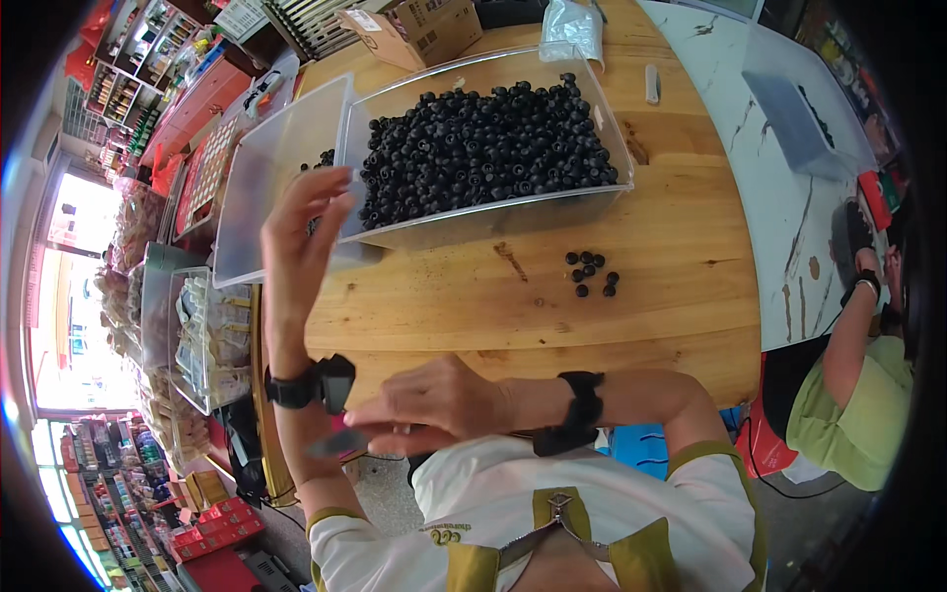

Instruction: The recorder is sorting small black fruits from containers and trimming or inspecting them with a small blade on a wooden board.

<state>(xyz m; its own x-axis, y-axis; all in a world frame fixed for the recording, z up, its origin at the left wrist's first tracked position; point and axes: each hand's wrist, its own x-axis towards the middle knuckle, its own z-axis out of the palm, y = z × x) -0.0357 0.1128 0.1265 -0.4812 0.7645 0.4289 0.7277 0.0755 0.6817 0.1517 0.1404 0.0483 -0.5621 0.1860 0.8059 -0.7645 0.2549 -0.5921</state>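
Few dark round beads (pixel 590 272) lie sorted mid-bench; clear plastic tray (pixel 490 148) remains full; left hand (pixel 304 222) open, right hand (pixel 434 405) pinching wrist strap (pixel 330 383).

— What sort of place is this?
— A shop: stocked shelves (pixel 138 49) and packaged goods (pixel 212 335) off the wooden table's (pixel 552 306) left edge, cardboard boxes (pixel 414 30) at its far edge.

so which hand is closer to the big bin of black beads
Left. The left hand is raised with its fingertips at the near left corner of the bin. The right hand is low by the table's near edge, well short of the bin.
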